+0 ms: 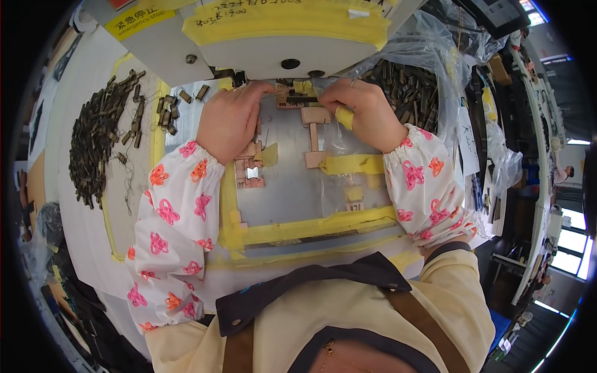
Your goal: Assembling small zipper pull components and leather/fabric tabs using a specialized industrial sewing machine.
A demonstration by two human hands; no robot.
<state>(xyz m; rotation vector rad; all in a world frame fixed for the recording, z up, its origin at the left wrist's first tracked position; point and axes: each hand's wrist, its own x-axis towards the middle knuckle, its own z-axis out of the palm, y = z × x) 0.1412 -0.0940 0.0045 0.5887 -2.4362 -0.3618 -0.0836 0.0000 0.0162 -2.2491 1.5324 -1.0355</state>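
Both hands are beneath the head of a white sewing machine [261, 59], over a metal work plate [280, 199]. My left hand [233, 118] is closed, fingers curled inward; its fingertips meet near a thin thread, and what they grip is hidden. A finger of my right hand [364, 112] wears a yellow wrap [344, 117]. That hand is pinched at the right end of a short dark fabric strip [303, 99], which lies across the plate's far edge. Pinkish guide blocks [316, 115] and yellow tape [354, 164] are fixed on the plate between my hands.
A heap of small dark folded strips [99, 137], trailing threads, lies at the left. A few loose strips [166, 112] sit nearer my left hand. More dark strips [404, 87] are piled at the far right beside clear plastic sheeting [429, 46]. Yellow tape [311, 227] edges the plate.
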